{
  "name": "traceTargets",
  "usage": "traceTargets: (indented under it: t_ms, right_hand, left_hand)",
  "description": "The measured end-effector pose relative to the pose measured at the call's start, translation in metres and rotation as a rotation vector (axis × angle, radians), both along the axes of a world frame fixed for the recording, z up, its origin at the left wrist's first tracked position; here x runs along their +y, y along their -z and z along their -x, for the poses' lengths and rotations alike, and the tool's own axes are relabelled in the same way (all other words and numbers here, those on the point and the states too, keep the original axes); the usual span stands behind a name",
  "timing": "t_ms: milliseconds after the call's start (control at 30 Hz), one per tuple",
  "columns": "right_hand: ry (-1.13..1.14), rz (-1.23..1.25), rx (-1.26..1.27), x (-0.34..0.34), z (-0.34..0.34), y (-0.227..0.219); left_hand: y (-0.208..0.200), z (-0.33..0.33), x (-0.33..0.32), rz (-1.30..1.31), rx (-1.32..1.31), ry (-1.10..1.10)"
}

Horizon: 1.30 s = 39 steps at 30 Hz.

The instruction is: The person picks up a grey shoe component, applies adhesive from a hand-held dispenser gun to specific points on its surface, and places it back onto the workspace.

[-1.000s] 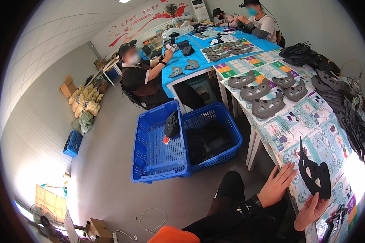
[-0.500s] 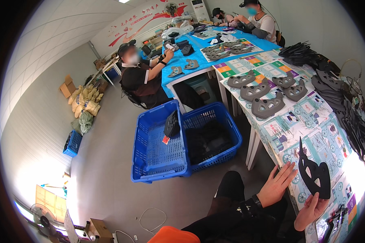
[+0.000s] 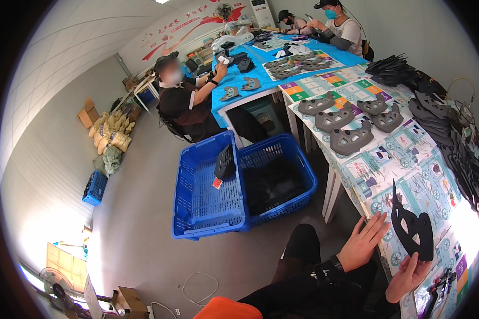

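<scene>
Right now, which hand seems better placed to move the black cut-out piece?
Probably the right: the right hand appears to pinch the black cut-out piece at its lower edge. The left hand is open beside it, at the table's edge, gripping nothing.

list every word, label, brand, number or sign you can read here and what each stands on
Large red lettering on the white back wall: partly readable, but I don't copy wording.
Multicoloured printed table covering: print mostly too small.
Small red tag in the blue plastic crate: too small.
Flat black cutout piece in the right hand: no lettering visible.
</scene>
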State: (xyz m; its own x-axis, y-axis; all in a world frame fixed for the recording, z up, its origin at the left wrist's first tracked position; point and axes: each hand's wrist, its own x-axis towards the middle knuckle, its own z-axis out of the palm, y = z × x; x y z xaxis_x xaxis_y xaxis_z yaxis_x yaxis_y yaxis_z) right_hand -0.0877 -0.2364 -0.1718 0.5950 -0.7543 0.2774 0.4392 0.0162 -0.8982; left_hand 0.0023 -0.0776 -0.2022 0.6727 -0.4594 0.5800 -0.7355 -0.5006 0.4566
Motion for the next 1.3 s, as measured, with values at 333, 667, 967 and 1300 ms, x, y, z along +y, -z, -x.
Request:
traceTargets:
  t_ms: [333,667,967,1300]
  right_hand:
    - [-0.009,0.022,-0.009,-0.003,0.000,0.005]
    - [-0.012,0.029,-0.012,-0.003,0.000,0.003]
    - [-0.066,0.024,-0.038,-0.008,0.000,0.005]
    - [-0.030,0.030,-0.019,-0.007,-0.002,0.007]
  left_hand:
    - [0.000,0.000,0.000,0.004,0.000,0.002]
    - [-0.002,0.000,0.000,0.007,-0.005,0.001]
    - [-0.003,0.000,0.001,0.007,-0.006,-0.002]
    - [-0.006,-0.001,0.004,0.010,-0.002,-0.016]
